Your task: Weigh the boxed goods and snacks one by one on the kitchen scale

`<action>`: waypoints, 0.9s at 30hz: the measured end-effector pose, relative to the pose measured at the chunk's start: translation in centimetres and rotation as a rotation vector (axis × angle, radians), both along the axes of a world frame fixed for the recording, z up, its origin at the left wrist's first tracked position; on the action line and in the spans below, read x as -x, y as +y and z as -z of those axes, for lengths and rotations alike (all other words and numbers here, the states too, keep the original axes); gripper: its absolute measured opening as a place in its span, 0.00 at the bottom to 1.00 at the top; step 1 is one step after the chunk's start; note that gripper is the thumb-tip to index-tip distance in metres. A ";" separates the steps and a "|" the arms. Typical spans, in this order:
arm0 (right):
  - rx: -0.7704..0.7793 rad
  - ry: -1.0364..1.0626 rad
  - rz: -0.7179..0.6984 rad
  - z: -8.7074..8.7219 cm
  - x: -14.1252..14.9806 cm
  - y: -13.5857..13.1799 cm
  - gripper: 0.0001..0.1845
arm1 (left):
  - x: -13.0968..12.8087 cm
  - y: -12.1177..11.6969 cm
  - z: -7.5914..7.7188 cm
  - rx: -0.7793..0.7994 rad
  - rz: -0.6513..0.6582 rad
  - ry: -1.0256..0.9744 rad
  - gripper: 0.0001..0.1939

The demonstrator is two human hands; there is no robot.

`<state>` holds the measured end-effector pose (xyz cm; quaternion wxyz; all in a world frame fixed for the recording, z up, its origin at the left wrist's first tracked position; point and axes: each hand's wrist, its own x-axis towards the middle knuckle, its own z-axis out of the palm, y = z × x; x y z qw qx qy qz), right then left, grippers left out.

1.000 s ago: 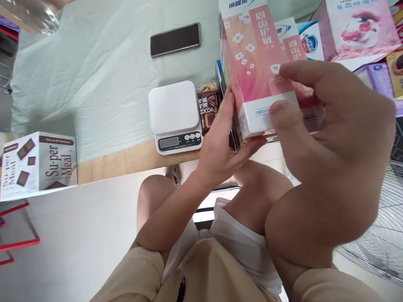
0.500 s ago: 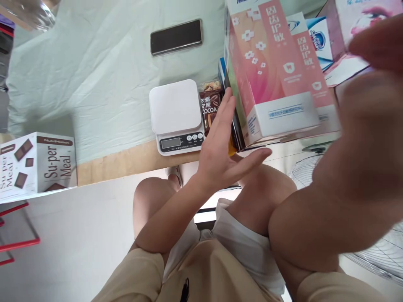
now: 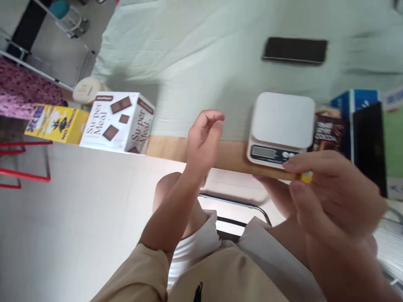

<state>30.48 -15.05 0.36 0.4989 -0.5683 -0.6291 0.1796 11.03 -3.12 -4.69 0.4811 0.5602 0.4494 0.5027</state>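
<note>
A white kitchen scale [image 3: 283,119] with a bare platform and a small display rests at the table's front edge. Over its button panel reaches my right hand [image 3: 340,193], somewhat blurred, its thumb and fingers apart with nothing seen held. A small yellow item [image 3: 306,177] shows through the gap between them. Right of the scale lies a brown cocoa snack pack [image 3: 327,130], partly covered by that hand. My left hand [image 3: 203,142] hovers above the wooden table edge, left of the scale. Its fingers curl loosely, a gap shows before the thumb, and it looks empty.
A white Su-per Meal box [image 3: 110,121], a yellow box [image 3: 59,123] and a round-lidded container [image 3: 86,89] stand at the left. A dark phone [image 3: 295,50] lies behind the scale. Blue [image 3: 362,100] and green [image 3: 393,134] boxes flank a black panel [image 3: 368,142] at right.
The view has swung left, bringing the yellow box in. My right hand has come down to the scale's front. My left hand has left the snack pack, and its straight fingers have curled.
</note>
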 end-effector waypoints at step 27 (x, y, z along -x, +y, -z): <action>0.270 -0.146 -0.319 7.3 24.6 23.9 0.17 | 17.9 1.8 -2.3 -0.164 -0.892 -0.456 0.10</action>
